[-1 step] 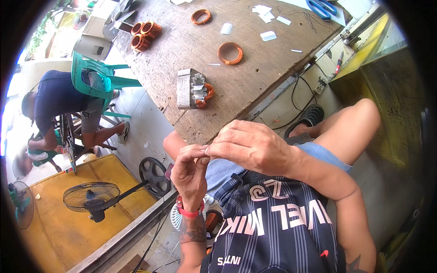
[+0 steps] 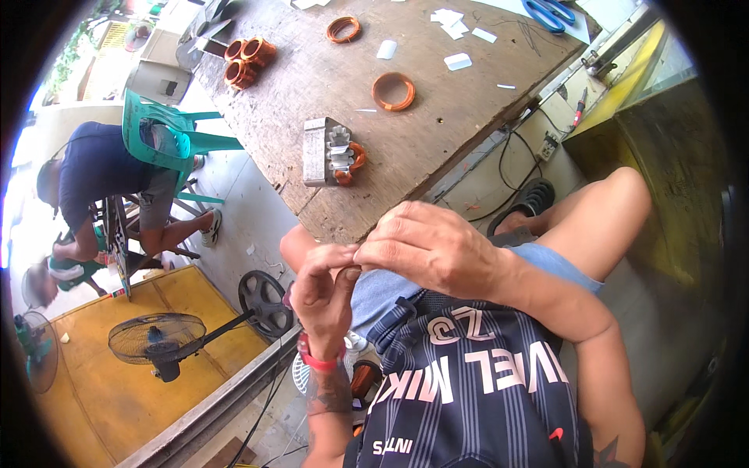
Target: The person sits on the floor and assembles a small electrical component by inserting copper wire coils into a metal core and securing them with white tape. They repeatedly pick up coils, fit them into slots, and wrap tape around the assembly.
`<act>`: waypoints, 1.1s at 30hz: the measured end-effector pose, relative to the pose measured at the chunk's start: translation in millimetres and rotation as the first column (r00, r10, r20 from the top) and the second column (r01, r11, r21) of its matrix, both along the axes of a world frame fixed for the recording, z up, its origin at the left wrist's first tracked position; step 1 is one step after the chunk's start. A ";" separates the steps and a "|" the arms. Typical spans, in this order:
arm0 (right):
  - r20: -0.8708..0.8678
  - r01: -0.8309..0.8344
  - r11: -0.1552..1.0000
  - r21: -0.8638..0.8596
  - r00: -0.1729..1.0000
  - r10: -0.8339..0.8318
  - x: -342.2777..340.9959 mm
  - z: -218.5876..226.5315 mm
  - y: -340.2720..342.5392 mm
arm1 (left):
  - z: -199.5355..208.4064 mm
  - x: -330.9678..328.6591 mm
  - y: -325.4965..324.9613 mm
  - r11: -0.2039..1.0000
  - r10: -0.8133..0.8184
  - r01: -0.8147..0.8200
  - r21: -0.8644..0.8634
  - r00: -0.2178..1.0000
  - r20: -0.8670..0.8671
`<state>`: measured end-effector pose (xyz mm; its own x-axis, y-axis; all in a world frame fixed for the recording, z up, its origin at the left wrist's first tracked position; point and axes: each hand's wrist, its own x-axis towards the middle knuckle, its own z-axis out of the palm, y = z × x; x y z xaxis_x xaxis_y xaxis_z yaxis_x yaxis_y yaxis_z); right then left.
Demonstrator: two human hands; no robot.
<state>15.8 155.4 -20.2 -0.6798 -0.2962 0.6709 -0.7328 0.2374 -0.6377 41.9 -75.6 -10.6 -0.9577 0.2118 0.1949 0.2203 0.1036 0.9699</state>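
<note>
Both curled, touching, left hand (image 2: 322, 293) and right hand (image 2: 438, 253), cannot tell if gripping, near wooden table (image 2: 300, 90)

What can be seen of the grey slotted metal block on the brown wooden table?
The grey slotted metal block looks boxy, with a smooth flat face toward the left and toothed slots toward the right. Orange copper-like wire loops out at its right side. It rests on the worn brown wooden table, near the closest corner; nothing holds it.

A worn brown wooden table (image 2: 460, 109) bears a silver slotted metal core (image 2: 314, 152) with orange copper windings (image 2: 359, 157), two round copper-wire rings (image 2: 396, 108), clustered orange copper coils (image 2: 248, 64) and flat white slips (image 2: 458, 62).
</note>
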 end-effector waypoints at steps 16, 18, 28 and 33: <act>0.229 0.398 0.868 0.297 0.853 -0.469 -88.1 -18.7 -11.0 | -21.0 -200.3 -20.5 0.871 -0.312 0.246 -0.425 0.946 -0.093; 0.245 0.391 0.877 0.281 0.854 -0.459 -88.0 -19.4 -11.4 | -20.6 -194.6 -19.2 0.845 -0.292 0.163 -0.509 0.938 -0.185; 0.172 0.369 0.906 0.205 0.898 -0.405 -98.6 -27.5 -14.5 | -39.2 -149.2 -21.6 0.722 -0.027 -0.386 -0.575 0.813 -0.581; 0.133 0.393 0.908 0.143 0.902 -0.411 -98.6 -31.2 -15.2 | -31.1 -153.7 -44.3 0.833 0.174 -0.278 -0.479 0.953 -0.250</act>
